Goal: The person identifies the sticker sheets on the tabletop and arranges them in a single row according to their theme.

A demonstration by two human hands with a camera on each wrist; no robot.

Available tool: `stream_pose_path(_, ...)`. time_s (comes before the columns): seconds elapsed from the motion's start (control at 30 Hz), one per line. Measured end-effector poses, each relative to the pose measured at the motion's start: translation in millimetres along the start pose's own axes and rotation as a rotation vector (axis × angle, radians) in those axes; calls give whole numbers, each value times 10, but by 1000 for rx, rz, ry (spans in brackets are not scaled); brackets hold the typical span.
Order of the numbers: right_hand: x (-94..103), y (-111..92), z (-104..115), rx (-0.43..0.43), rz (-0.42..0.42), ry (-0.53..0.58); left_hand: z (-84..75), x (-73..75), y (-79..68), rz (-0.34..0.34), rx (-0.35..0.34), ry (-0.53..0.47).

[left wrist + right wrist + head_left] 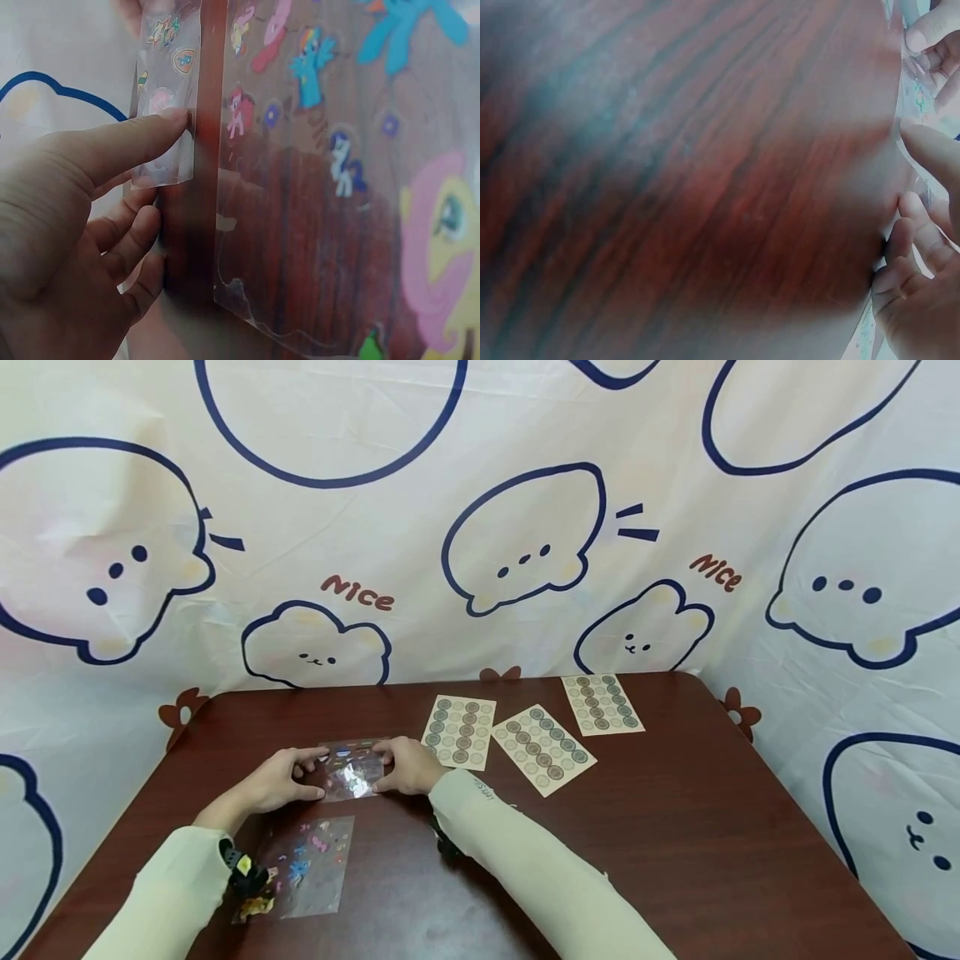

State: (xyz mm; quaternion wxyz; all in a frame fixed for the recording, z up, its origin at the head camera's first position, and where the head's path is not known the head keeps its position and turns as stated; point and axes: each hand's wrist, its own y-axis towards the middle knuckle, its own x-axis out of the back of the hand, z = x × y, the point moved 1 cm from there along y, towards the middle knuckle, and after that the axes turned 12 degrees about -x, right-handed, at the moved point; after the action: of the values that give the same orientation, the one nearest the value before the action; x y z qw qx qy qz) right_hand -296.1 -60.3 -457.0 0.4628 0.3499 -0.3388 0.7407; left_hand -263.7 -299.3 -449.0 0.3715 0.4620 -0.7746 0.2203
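Observation:
A clear sticker sheet [352,772] with small badge-like stickers is spread between both hands near the left of the table. My left hand [273,787] pinches its left edge; in the left wrist view the thumb [142,146] lies over the sheet and the other fingers curl behind. At the opposite edge, my right hand [411,767] grips the sheet between thumb and fingers. Just nearer to me lies a second clear sticker sheet [326,877] with colourful pony stickers [309,71], flat on the table beside the left wrist.
Three cream cards printed with rows of round marks lie toward the back: a left card [459,731], a middle card [545,750] and a right card [602,703]. The brown table [675,843] meets a cartoon-printed cloth [420,643] at its back and sides.

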Motion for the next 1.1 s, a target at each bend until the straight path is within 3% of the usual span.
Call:
stream_pose_path(0.7, 76, -90, -8, 29, 45, 161, -102, 29, -84, -38, -5, 1)
stream_pose_path(1.1, 102, -135, 4, 59, 27, 143, -139, 24, -131, -72, -23, 28)
